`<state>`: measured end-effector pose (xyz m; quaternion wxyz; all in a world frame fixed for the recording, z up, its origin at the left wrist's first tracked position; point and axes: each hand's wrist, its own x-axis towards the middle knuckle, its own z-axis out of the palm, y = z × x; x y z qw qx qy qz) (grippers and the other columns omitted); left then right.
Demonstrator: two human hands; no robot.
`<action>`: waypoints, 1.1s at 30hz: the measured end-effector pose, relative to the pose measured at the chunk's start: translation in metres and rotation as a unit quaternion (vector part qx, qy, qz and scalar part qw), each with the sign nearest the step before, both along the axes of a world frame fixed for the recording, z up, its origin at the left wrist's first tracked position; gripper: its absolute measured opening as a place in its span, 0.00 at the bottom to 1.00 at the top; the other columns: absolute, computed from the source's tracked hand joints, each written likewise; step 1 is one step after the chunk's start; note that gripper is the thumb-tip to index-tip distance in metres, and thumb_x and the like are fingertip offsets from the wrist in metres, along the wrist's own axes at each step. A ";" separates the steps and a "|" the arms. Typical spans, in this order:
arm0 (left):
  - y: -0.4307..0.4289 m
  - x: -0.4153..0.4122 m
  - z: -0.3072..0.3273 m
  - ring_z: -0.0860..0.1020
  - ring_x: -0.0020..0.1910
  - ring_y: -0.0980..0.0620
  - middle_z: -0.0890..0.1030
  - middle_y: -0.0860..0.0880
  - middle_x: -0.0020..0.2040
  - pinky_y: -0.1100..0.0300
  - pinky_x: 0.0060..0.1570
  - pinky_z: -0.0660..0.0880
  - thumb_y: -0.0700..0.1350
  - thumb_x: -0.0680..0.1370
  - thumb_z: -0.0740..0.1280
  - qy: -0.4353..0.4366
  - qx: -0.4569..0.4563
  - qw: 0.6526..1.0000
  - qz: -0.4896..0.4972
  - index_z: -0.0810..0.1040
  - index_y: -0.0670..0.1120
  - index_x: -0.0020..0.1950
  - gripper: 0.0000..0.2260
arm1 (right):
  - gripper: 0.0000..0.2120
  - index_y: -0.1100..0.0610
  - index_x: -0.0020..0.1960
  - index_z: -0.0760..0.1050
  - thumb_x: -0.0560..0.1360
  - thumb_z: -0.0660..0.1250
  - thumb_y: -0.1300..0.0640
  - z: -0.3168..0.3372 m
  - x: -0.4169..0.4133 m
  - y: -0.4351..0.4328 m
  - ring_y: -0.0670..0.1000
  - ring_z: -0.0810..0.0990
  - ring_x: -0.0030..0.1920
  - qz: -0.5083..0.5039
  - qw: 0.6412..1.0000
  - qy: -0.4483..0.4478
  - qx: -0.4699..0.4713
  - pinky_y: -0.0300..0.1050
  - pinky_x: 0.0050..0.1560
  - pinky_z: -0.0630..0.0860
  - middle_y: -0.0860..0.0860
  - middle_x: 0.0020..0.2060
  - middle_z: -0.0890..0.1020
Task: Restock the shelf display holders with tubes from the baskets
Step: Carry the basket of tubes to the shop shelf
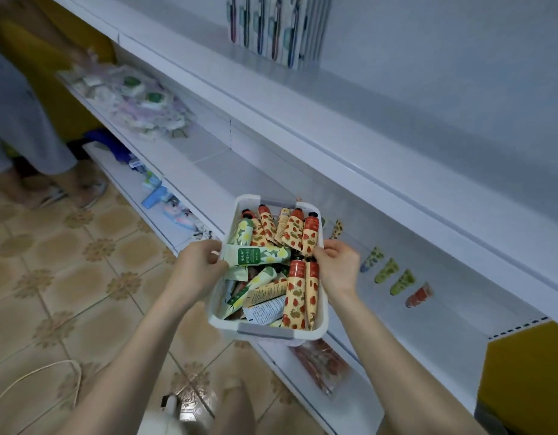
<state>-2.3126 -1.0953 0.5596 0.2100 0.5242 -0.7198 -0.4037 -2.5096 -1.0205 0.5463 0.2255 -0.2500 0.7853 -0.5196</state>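
Basket (227, 329) of tubes (298, 296) | left hand (197, 268) fingers grasp rim | right hand (337, 265) fingers grasp rim

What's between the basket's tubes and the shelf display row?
Nothing visible. The colourful tubes displayed on the white shelf stand just right of the white plastic basket. Only snag: left hand and right hand both grip its rim.

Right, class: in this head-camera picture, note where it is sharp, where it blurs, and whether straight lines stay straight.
Head view: sharpest mid-frame, on the printed tubes in the basket. Head view: the packets on the shelf at upper left are smeared and soft. Head view: the shelf edge bows, a wide-angle effect. Head view: light is flat and cool, without hard shadows or glare.
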 end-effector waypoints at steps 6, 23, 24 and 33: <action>-0.078 -0.005 -0.020 0.79 0.40 0.45 0.82 0.44 0.41 0.51 0.42 0.77 0.34 0.73 0.65 -0.008 -0.009 1.000 0.009 0.81 0.43 0.49 0.08 | 0.02 0.61 0.43 0.76 0.73 0.66 0.65 -0.023 -0.005 -0.082 0.50 0.79 0.37 0.006 1.000 -0.005 0.007 0.44 0.40 0.78 0.52 0.37 0.80; -0.355 -0.028 -0.097 0.78 0.46 0.41 0.82 0.41 0.46 0.50 0.45 0.75 0.35 0.74 0.63 -0.090 -0.065 0.989 -0.099 0.79 0.39 0.52 0.09 | 0.11 0.61 0.30 0.69 0.71 0.63 0.67 -0.104 0.001 -0.313 0.52 0.68 0.29 -0.099 0.993 -0.037 0.043 0.45 0.31 0.62 0.58 0.27 0.70; -0.363 -0.030 -0.105 0.78 0.46 0.42 0.82 0.42 0.47 0.51 0.45 0.75 0.35 0.75 0.62 -0.095 -0.067 0.988 -0.099 0.79 0.40 0.52 0.09 | 0.11 0.61 0.31 0.69 0.71 0.63 0.67 -0.109 0.001 -0.319 0.52 0.68 0.30 -0.102 0.993 -0.045 0.048 0.44 0.31 0.63 0.58 0.28 0.70; -0.405 -0.065 -0.187 0.76 0.48 0.39 0.80 0.38 0.48 0.52 0.45 0.71 0.34 0.75 0.59 -0.094 -0.089 0.986 -0.109 0.78 0.37 0.52 0.10 | 0.13 0.78 0.53 0.72 0.74 0.62 0.68 -0.159 -0.010 -0.347 0.60 0.80 0.41 -0.143 0.985 -0.086 0.047 0.48 0.37 0.77 0.69 0.43 0.80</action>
